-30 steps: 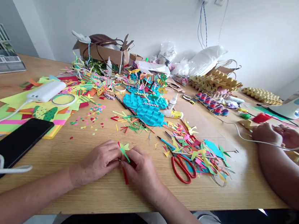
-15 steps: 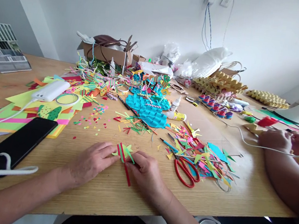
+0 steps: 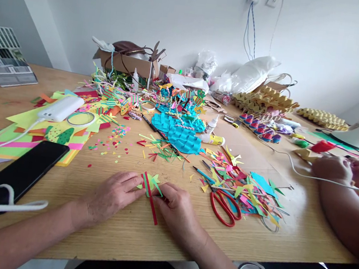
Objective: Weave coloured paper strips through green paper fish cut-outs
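Observation:
Both my hands rest on the wooden table point(image 3: 62, 185) near its front edge. Between them lies a small yellow-green paper cutout point(image 3: 151, 181) crossed by red paper strips point(image 3: 151, 201). My left hand point(image 3: 113, 196) lies flat with its fingertips pressing the left side of the cutout. My right hand point(image 3: 177, 208) is curled, its fingers pinching the strips at the cutout's right side. One long red strip runs out toward me between the two hands.
Red-handled scissors point(image 3: 223, 205) lie right of my hand beside a pile of coloured paper scraps point(image 3: 245, 188). A black phone point(image 3: 17, 175), white power bank point(image 3: 61, 108), blue paper craft point(image 3: 179, 132) and glue bottles point(image 3: 213, 139) are further off. Another person's hands point(image 3: 342, 169) work at right.
The cutout now lies flatter on the table with the red strips across it. My left hand's fingers have stretched out onto it. The camera view shifted slightly.

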`<state>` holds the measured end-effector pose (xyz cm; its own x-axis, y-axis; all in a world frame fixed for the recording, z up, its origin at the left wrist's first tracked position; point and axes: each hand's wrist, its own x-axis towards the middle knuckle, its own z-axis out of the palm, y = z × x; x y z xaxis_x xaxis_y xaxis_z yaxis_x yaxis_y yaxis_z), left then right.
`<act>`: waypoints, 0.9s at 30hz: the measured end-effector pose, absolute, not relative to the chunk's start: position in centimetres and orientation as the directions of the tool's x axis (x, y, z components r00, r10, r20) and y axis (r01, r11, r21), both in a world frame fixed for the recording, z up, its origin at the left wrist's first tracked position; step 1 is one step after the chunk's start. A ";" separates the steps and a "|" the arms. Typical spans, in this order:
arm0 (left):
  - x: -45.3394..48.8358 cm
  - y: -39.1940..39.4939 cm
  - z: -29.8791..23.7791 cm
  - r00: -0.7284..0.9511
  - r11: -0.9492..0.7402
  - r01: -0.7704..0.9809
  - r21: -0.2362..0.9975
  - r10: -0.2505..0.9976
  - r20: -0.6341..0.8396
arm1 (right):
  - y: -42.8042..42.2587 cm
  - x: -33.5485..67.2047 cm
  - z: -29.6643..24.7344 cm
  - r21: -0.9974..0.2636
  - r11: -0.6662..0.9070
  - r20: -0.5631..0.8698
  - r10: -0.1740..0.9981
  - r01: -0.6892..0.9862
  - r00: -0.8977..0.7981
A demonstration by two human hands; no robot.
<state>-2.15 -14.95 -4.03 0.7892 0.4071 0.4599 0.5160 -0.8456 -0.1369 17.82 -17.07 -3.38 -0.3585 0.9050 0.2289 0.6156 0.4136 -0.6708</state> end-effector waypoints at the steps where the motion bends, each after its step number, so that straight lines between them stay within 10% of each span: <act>1: -2.2 -14.9 -4.0 0.793 -0.846 0.514 -0.138 0.408 0.453 | -17.1 17.8 -3.4 -0.670 0.412 0.228 0.906 0.617 -0.357; 27: -2.6 -15.1 -3.7 0.831 -0.842 0.467 -0.269 0.314 0.458 | -17.2 19.0 -2.5 -0.847 0.294 0.272 0.956 0.442 -0.113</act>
<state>-2.58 -15.10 -3.74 0.8315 0.3139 0.4584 0.4666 -0.8424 -0.2694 19.01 -17.18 -2.54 -0.1135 0.9556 0.2718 0.4422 0.2936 -0.8475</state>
